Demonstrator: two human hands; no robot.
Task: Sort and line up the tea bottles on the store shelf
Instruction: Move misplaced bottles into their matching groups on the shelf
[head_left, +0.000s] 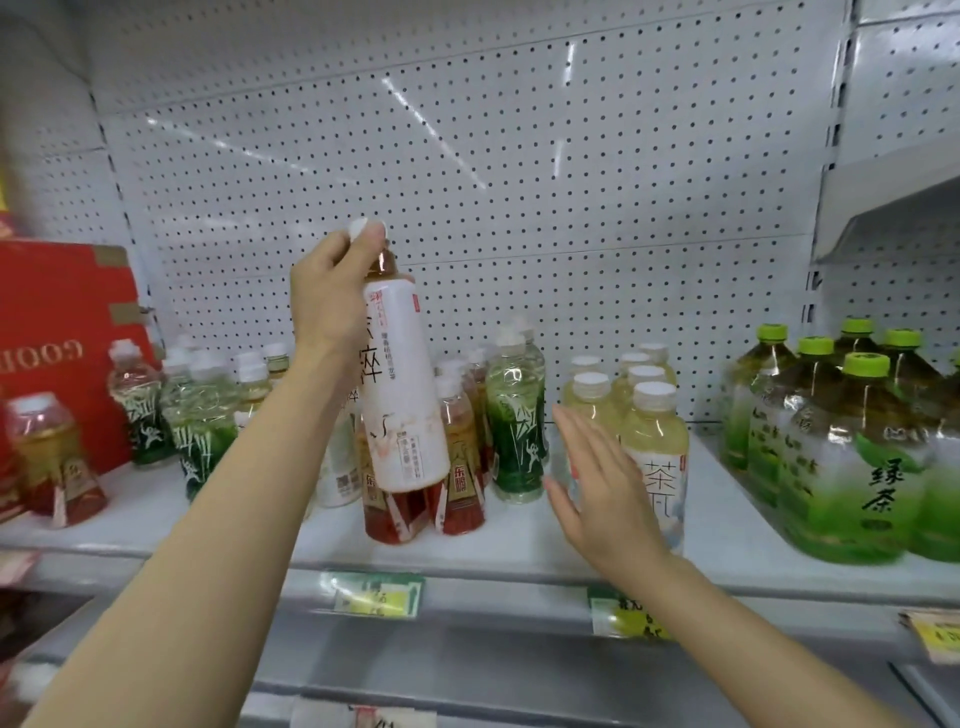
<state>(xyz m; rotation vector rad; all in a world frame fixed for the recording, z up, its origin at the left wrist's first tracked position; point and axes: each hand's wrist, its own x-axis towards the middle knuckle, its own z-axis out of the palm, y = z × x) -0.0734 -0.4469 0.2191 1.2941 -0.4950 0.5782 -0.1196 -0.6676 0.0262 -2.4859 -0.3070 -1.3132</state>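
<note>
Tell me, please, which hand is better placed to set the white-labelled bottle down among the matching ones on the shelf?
The left hand, I'd judge: it already grips the white-labelled bottle near the cap, lifted above the shelf. The right hand is open, flat beside the pale bottles, holding nothing.

Bright even light, soft blur, bowed edges

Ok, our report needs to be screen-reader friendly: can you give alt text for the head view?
A person's left hand lifts a white-labelled tea bottle by its neck above a store shelf crowded with tea bottles. The open right hand rests against pale yellow bottles, beside large green tea bottles.
</note>
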